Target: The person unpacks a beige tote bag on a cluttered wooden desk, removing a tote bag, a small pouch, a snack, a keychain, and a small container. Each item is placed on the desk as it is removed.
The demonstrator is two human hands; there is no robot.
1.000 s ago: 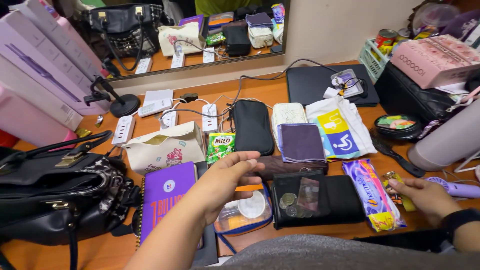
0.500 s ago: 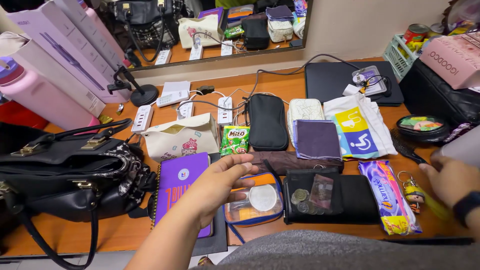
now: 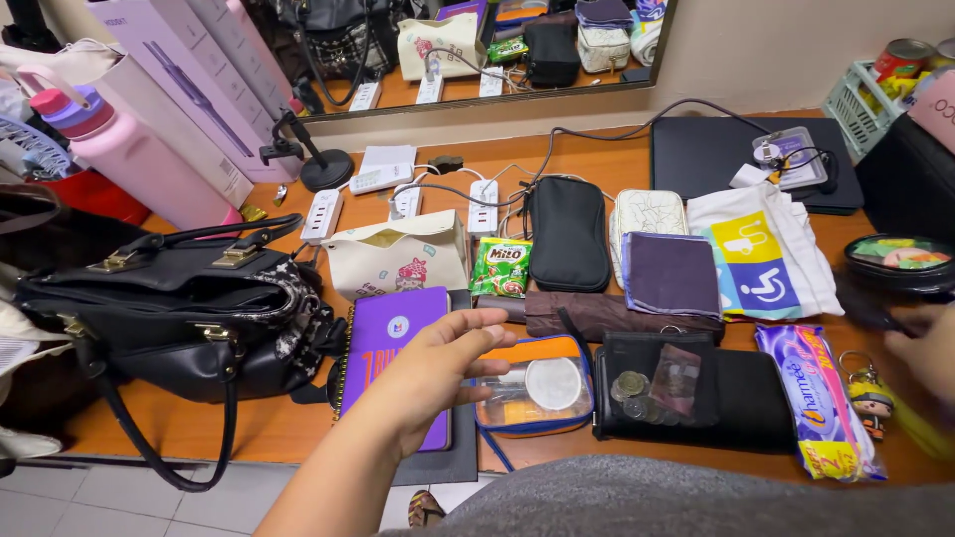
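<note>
My left hand [image 3: 438,373] hovers open, palm turned up, over a purple spiral notebook [image 3: 383,343] and beside a clear pouch with orange and blue trim [image 3: 532,388]. It holds nothing. My right hand [image 3: 925,348] is blurred at the right edge, near a small figure keychain [image 3: 867,398] and a purple snack packet [image 3: 816,398]; I cannot tell what it grips. A black wallet [image 3: 736,398] with coins and folded notes on it lies between the hands.
A black handbag [image 3: 169,308] stands at the left on the wooden table [image 3: 199,428]. A cream pouch [image 3: 398,254], green sachet [image 3: 500,267], black case [image 3: 567,234], brown pouch [image 3: 597,313], purple cloth [image 3: 671,273], white tote [image 3: 761,249], power strips, laptop [image 3: 716,149], pink bottle [image 3: 139,159] and mirror lie behind.
My view has shifted left and down toward the handbag. My left hand has drawn back a little and turned palm up. My right hand has slid to the right edge.
</note>
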